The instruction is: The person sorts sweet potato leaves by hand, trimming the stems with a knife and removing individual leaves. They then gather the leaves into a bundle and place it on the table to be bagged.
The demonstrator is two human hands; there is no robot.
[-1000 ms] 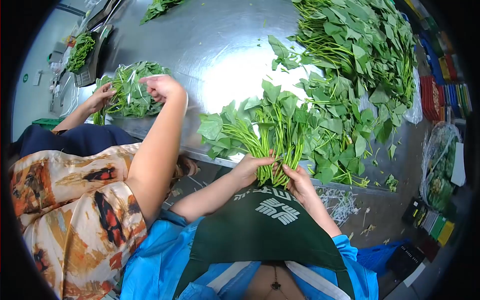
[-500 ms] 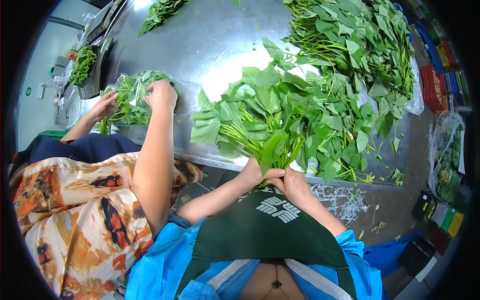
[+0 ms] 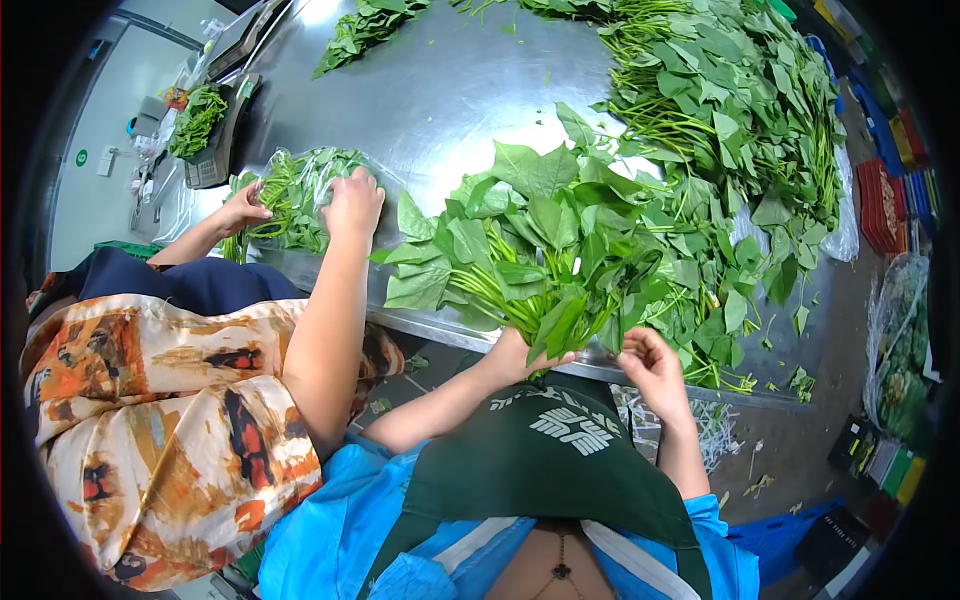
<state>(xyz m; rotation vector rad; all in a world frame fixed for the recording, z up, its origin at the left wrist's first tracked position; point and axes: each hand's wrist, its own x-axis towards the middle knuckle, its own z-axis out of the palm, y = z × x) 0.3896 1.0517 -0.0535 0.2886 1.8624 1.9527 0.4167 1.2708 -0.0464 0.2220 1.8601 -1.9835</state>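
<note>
My left hand [image 3: 524, 356] is wrapped round the stems of a bunch of leafy greens [image 3: 540, 240], looking like sweet potato leaves, at the table's front edge. The leaves fan out above the fist, over the metal. At the bunch's lower right side is my right hand [image 3: 655, 368], its fingers bent and apart from the thumb, fingertips right by the outer leaves. Behind and to the right, a big heap of the same greens [image 3: 720, 120] covers the table, with loose leaves [image 3: 690, 270] reaching up to the bunch.
To the left, a co-worker's hands [image 3: 352, 205] handle greens in a clear plastic bag [image 3: 310, 185]. A scale [image 3: 212, 160] with greens on it stands beyond. More greens [image 3: 370, 35] lie at the back of the metal table [image 3: 450, 70]. Blue crates [image 3: 785, 535] stand on the floor at right.
My right hand has come off the stems and moved right, its fingers opening. My left hand keeps its grip on the bunch. The view has shifted slightly.
</note>
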